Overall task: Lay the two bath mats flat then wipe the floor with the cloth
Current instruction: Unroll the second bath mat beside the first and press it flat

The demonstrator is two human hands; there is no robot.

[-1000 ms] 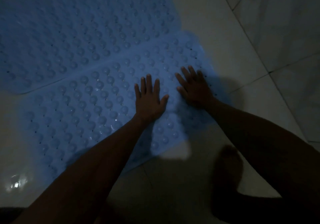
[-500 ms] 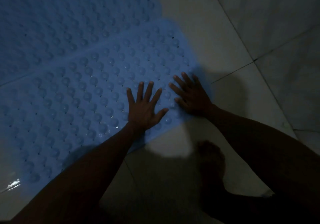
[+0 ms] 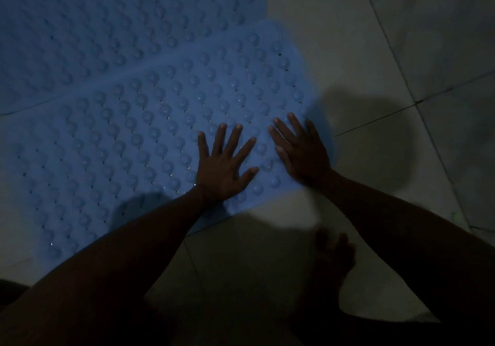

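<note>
Two blue bath mats covered in round bumps lie side by side on the tiled floor. The near mat (image 3: 139,142) spreads across the middle of the view; the far mat (image 3: 107,29) lies beyond it at the upper left. My left hand (image 3: 223,168) presses palm down, fingers spread, on the near mat's right end. My right hand (image 3: 302,152) lies flat beside it at the mat's right edge. Neither hand holds anything. No cloth is in view.
Pale floor tiles (image 3: 334,50) with dark grout lines stretch to the right and below the mats. My bare foot (image 3: 332,260) stands on the floor under my right arm. The room is dim and my arms cast shadows.
Both hands have slid toward the near right corner of the near mat, staying flat on it. The view has shifted slightly.
</note>
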